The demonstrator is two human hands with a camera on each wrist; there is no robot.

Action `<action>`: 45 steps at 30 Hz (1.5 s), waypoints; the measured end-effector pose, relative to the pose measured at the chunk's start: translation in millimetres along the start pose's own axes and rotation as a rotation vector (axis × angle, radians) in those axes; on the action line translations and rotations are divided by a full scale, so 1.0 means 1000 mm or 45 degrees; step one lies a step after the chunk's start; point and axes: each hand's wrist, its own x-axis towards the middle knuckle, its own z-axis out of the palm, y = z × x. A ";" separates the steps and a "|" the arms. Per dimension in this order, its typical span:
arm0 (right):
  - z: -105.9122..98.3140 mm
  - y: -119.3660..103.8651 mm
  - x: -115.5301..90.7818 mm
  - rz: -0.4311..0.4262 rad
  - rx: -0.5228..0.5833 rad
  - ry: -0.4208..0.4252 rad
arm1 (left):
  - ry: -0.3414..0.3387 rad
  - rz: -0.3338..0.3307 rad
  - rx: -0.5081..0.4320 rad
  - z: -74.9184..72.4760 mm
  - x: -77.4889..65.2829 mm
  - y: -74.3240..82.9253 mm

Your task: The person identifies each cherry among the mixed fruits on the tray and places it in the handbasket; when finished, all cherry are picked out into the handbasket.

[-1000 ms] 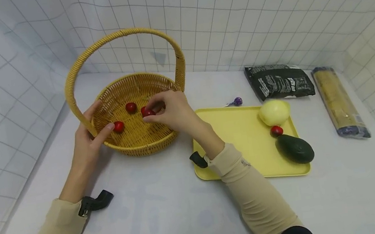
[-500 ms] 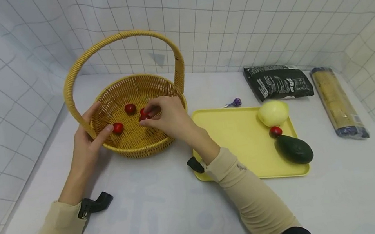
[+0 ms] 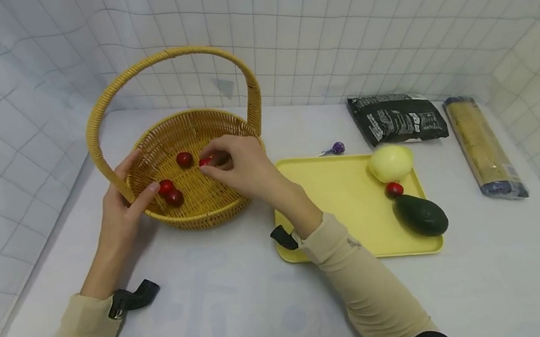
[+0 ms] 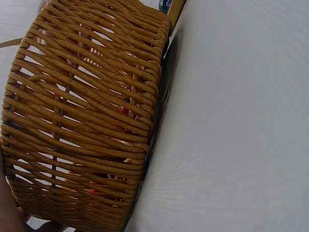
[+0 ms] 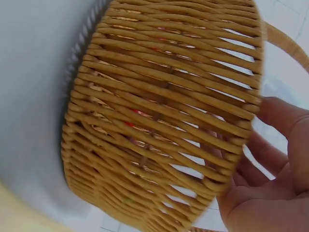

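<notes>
My left hand (image 3: pixel 123 202) grips the left rim of a round wicker basket (image 3: pixel 205 220), thumb inside and fingers outside. Two red cherry-like fruits, a brighter one (image 3: pixel 166 187) and a darker one (image 3: pixel 174 198), lie together near that thumb. A third fruit (image 3: pixel 184 159) sits further back in the basket. My right hand (image 3: pixel 244 163) reaches over the right rim, thumb and index finger apart. Between those fingertips shows another red fruit (image 3: pixel 205 161), partly hidden. Both wrist views look at the outside of the woven wall (image 4: pixel 82 111), with red glints through the gaps.
Right of the basket is a yellow tray (image 3: pixel 340 193) with a yellow lemon-like fruit (image 3: pixel 390 163), a small red fruit (image 3: pixel 393 190) and an avocado (image 3: pixel 421 215). Behind it lie a purple lollipop (image 3: pixel 337 147), a black packet (image 3: pixel 396 119) and a bag of noodles (image 3: pixel 484 147). The tall basket handle (image 3: pixel 168 54) arches above.
The dark red fruit that my right hand held is out of its fingers and now lies further left, beside the one near my left thumb. My left hand keeps its grip on the basket.
</notes>
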 end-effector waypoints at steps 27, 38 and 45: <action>-0.090 0.020 -0.100 0.101 -0.201 0.023 | -0.005 -0.013 -0.015 0.001 -0.001 0.000; -0.119 0.047 -0.139 0.140 -0.204 0.112 | -0.007 0.011 -0.006 0.000 0.001 0.000; -0.134 0.058 -0.156 0.158 -0.225 0.189 | 0.003 0.017 -0.017 0.000 0.000 -0.001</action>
